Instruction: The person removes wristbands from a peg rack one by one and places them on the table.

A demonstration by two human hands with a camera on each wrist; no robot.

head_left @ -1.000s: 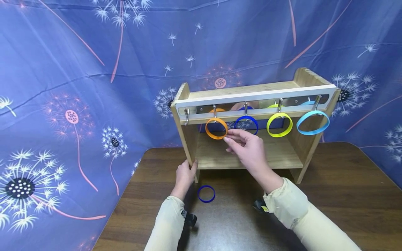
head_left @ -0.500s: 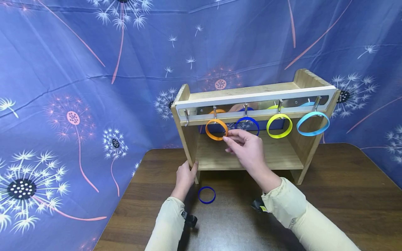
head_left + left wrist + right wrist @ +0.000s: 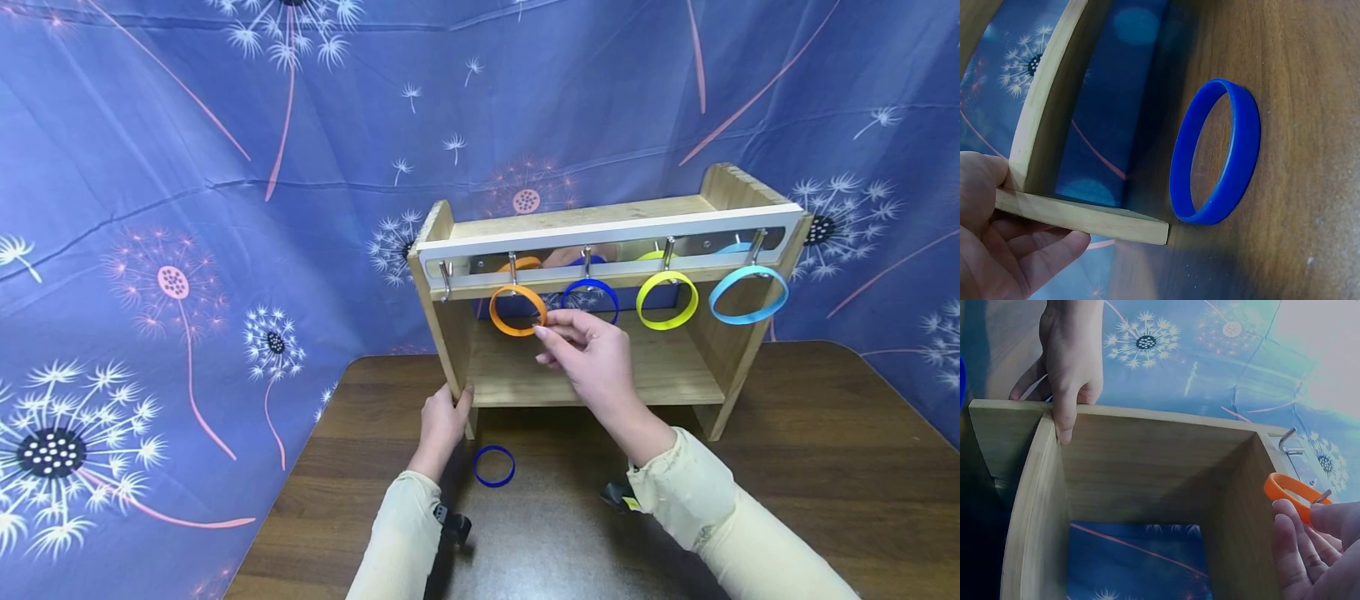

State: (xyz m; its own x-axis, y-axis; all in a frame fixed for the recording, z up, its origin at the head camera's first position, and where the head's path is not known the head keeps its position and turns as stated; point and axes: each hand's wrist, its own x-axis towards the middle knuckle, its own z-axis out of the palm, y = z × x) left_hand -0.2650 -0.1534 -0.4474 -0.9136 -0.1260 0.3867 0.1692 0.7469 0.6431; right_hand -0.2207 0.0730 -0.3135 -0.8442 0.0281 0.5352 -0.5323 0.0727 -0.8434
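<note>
My right hand [image 3: 596, 354] pinches the lower right edge of an orange silicone wristband [image 3: 495, 317], which hangs from a metal hook on the shelf's front rail. In the right wrist view the orange wristband [image 3: 1288, 482] shows the hook's tip passing through it. My left hand [image 3: 441, 425] grips the lower left side panel of the small wooden shelf [image 3: 600, 392]. The left wrist view shows that hand [image 3: 1004, 231] with thumb and fingers around the panel's edge. Flat on the table, a dark blue wristband [image 3: 1244, 156] lies close to the shelf's foot.
Along the white rail [image 3: 637, 223] hang a blue wristband [image 3: 617, 308], a yellow one [image 3: 693, 304] and a light blue one [image 3: 783, 296]. The leftmost hook [image 3: 446, 279] is bare. A blue dandelion-print cloth [image 3: 300, 125] stands behind the brown table [image 3: 825, 467].
Both hands keep their places on the orange wristband and the shelf. The orange wristband shifts only very slightly, and the whole view moves a little.
</note>
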